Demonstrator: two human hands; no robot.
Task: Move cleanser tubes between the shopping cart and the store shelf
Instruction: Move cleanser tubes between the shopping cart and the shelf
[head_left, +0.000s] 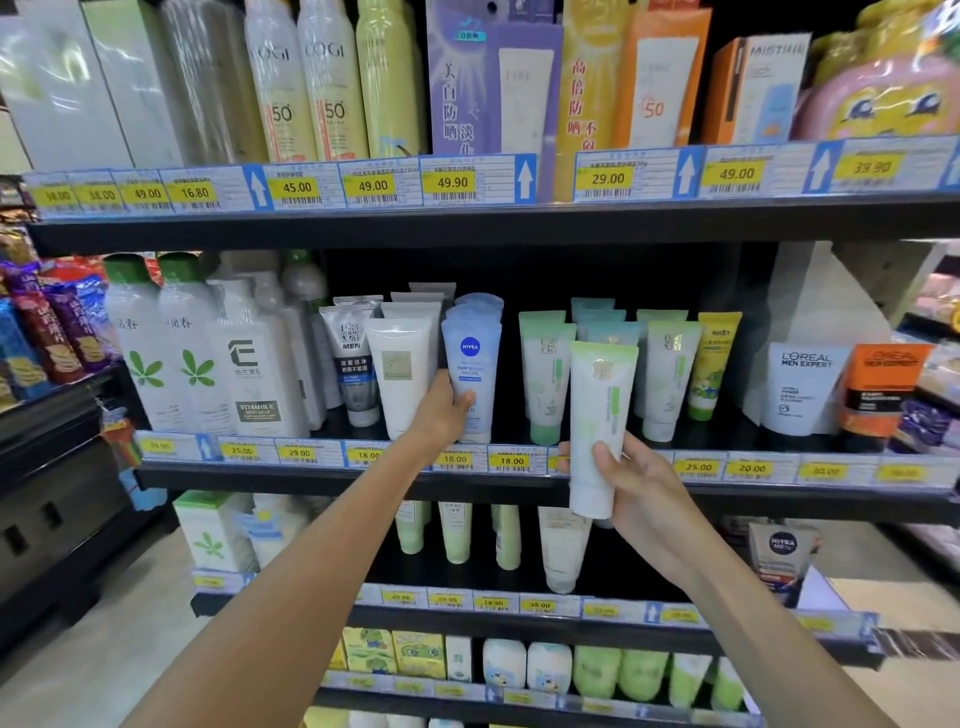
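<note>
your right hand grips the green-white tube at centre frame; left hand pinches the blue nivea tube (light, squashy, likely slick), so hold near the cap.

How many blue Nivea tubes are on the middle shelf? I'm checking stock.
3 visible, in one file: the front Nivea tube, gripped by the left hand, a second tube behind it, and a third tube at the back. More may be hidden behind.

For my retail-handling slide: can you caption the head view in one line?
Left hand grips a blue Nivea tube on the shelf; right hand holds a green-topped white tube before it.
</note>
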